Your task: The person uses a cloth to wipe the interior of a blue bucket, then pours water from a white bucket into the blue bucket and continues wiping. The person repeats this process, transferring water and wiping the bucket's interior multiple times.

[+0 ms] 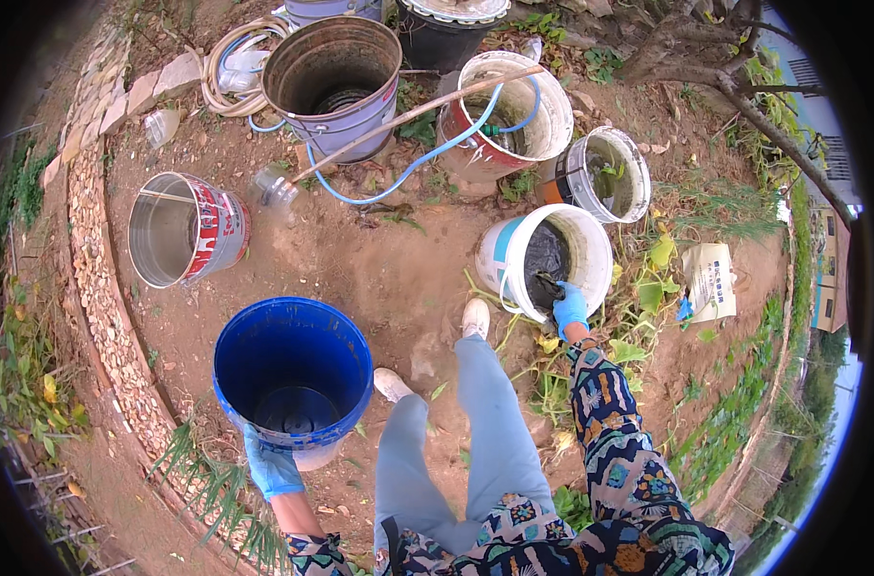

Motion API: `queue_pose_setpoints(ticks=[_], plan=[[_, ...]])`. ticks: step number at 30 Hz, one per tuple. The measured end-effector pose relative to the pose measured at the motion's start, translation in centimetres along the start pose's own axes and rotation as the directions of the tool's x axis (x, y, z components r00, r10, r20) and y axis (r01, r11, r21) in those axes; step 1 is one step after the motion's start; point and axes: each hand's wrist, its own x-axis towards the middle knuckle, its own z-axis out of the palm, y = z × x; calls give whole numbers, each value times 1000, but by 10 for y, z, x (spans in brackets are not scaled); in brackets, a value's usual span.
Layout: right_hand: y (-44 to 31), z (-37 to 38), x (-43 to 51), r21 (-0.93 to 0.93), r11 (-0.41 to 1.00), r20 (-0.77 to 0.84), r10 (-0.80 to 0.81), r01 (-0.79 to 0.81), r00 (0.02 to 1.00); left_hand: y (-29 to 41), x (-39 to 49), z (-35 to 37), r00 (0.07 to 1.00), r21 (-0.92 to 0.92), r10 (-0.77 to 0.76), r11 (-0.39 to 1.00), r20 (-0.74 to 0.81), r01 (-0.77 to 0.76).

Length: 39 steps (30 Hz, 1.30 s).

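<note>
My left hand (271, 464), in a light-blue disposable glove, grips the near rim of a blue plastic bucket (293, 311). Its inside looks empty but for a little dark residue at the bottom. My right hand (571, 308), gloved alike, is at the near rim of a white plastic bucket (496, 248) and holds a dark, wet cloth-like thing (546, 289) over its opening. Dark liquid or wet material fills the lower part of that white bucket. The fingertips of my right hand are partly hidden by the dark thing.
A red-and-silver bucket (224, 230) stands left. Farther off are a large metal pail (336, 137), a red-and-white bucket (473, 155) with a blue hose (401, 176) and wooden stick (422, 108) across it, and a smaller bucket (570, 173). Vines (649, 288) and a printed bag (709, 281) lie right.
</note>
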Motion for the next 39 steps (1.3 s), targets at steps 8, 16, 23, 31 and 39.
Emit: queue_pose_setpoints(ticks=[8, 16, 23, 31, 39], plan=[[-10, 2, 7, 94, 995, 225, 2, -24, 974, 14, -2, 4, 998, -1, 0, 1000, 64, 0], [-71, -71, 71, 411, 911, -154, 100, -28, 983, 7, -1, 52, 999, 27, 46, 999, -28, -45], [-151, -113, 148, 243, 894, -567, -184, 377, 803, -3, 4, 102, 995, 19, 56, 998, -79, -55], [-218, -76, 168, 3, 968, -274, -239, 250, 932, -29, 10, 127, 994, 21, 55, 998, -99, -53], [-194, -91, 183, -64, 951, -136, -309, 303, 941, -42, 16, 133, 996, 35, 26, 999, -86, -23]])
